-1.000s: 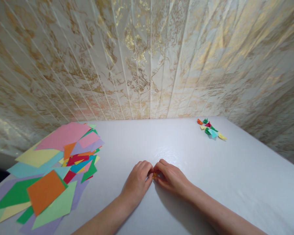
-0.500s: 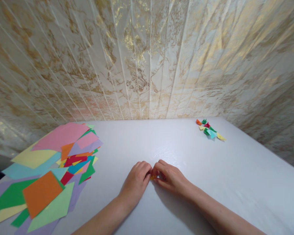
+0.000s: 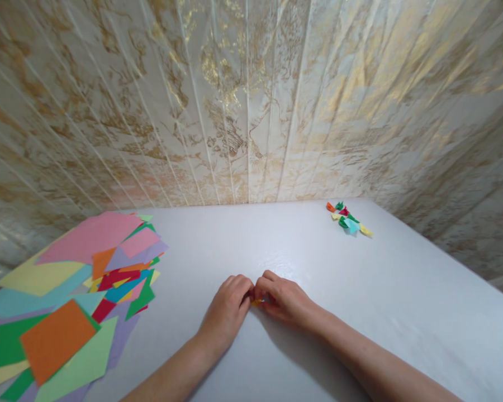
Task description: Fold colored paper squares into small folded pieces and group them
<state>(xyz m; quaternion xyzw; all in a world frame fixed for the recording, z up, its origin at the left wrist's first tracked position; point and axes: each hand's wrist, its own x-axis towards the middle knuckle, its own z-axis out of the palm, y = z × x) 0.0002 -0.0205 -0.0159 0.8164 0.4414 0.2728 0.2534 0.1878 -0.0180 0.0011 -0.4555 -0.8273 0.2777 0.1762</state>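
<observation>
A small yellow piece of paper (image 3: 257, 302) shows between my two hands, mostly hidden by the fingers. My left hand (image 3: 231, 301) has its thumb and fingers pinched on the paper's left side. From the right, my right hand (image 3: 281, 296) pinches the same piece, its thumb below and its curled index finger above. The fingertips of both hands nearly meet, low over the white table (image 3: 218, 240). How the paper is folded cannot be made out.
On the left lies a spread of coloured paper sheets and scraps, with an orange sheet (image 3: 58, 340) on top and a large pink sheet (image 3: 94, 237) behind. Several small folded paper pieces (image 3: 351, 225) sit at the back right. A patterned gold-and-white curtain (image 3: 235, 111) hangs behind the table.
The whole view has shifted slightly, so the table and papers appear further left. Both hands keep their pinch on the yellow paper, with only slight finger movement.
</observation>
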